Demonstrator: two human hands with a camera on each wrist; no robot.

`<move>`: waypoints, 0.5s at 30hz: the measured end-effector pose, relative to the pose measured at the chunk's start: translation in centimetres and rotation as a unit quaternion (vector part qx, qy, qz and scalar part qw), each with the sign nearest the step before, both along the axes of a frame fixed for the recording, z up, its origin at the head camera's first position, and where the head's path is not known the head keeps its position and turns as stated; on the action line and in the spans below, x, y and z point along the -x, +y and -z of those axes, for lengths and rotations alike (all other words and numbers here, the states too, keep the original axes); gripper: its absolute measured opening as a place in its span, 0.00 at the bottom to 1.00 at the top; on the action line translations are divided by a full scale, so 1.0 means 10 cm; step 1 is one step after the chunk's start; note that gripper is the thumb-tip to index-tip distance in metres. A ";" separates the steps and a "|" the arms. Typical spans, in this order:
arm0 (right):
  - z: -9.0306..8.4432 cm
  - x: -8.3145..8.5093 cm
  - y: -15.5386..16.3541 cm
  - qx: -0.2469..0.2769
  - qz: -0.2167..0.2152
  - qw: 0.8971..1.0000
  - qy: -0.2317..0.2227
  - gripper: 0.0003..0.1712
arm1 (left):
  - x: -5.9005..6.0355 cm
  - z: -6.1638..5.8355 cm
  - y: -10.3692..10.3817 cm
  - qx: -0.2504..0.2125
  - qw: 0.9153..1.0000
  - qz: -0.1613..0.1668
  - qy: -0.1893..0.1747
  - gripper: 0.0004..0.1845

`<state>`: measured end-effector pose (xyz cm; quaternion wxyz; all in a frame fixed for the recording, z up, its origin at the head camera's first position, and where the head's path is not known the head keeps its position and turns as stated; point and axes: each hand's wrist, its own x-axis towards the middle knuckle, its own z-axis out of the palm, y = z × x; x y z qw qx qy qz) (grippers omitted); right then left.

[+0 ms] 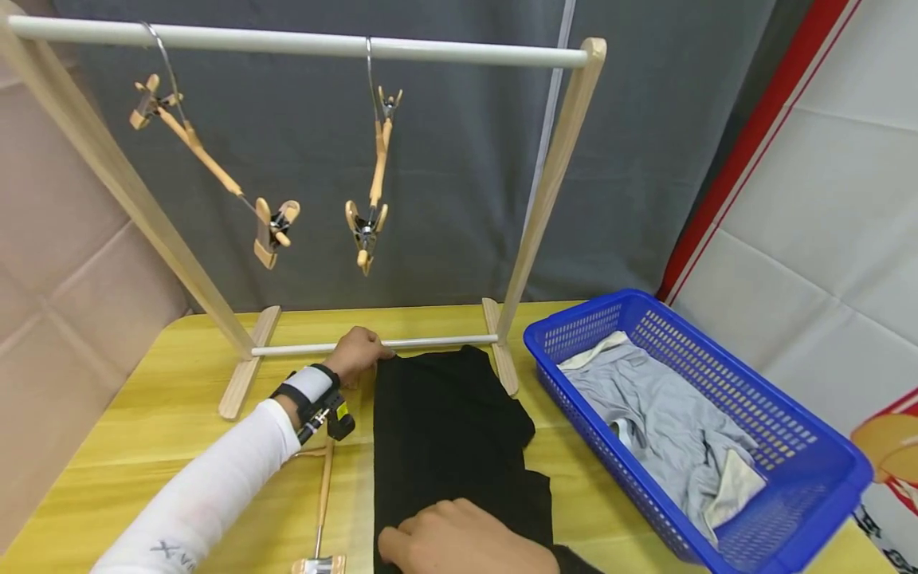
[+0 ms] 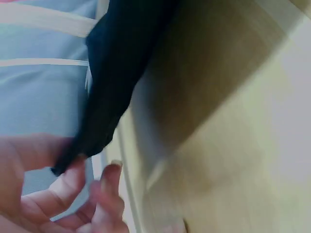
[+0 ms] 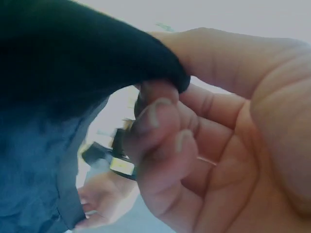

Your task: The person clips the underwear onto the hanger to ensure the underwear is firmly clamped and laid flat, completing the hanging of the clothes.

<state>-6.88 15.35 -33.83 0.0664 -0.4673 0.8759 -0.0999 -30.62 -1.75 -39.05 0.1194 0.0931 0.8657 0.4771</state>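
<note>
A black garment [image 1: 452,430], seemingly folded lengthwise, stretches across the wooden table between my hands. At its far left corner my left hand [image 1: 356,355] pinches the cloth between thumb and fingers, beside the rack's bottom bar; the left wrist view shows the black fabric [image 2: 114,77] raised off the table there. My right hand [image 1: 466,538] grips the near end, and in the right wrist view its thumb and curled fingers hold a fold of the cloth [image 3: 97,53]. Left of the garment, partly under my left forearm, lies a wooden clip hanger [image 1: 325,486].
A wooden rack [image 1: 308,38] stands at the back, with a left clip hanger [image 1: 204,155] and a right clip hanger [image 1: 380,159] on its top bar. To the right is a blue basket [image 1: 581,351] holding grey clothing [image 1: 660,406]. A grey curtain hangs behind.
</note>
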 end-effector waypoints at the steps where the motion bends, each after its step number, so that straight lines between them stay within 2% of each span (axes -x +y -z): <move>1: 0.03 0.02 -0.04 -0.006 0.001 1.000 -0.006 0.11 | -0.01 0.00 -0.02 0.033 0.999 0.007 0.023 0.24; 3: 0.10 0.05 -0.11 -0.006 0.003 1.000 -0.024 0.11 | -0.02 0.02 -0.06 0.073 0.996 0.018 0.057 0.26; 6: 0.22 0.07 -0.19 0.002 -0.005 0.999 -0.039 0.11 | -0.03 0.06 -0.10 0.101 0.990 0.038 0.091 0.27; 9: 0.33 0.07 -0.26 0.006 -0.018 0.997 -0.069 0.11 | -0.05 0.10 -0.14 0.115 0.987 0.046 0.103 0.27; 11: 0.40 0.08 -0.29 0.006 -0.023 0.993 -0.111 0.10 | -0.05 0.13 -0.15 0.130 0.983 0.052 0.116 0.27; 15: 0.59 0.09 -0.36 0.010 -0.007 0.985 -0.171 0.10 | -0.06 0.17 -0.18 0.152 0.976 0.060 0.141 0.27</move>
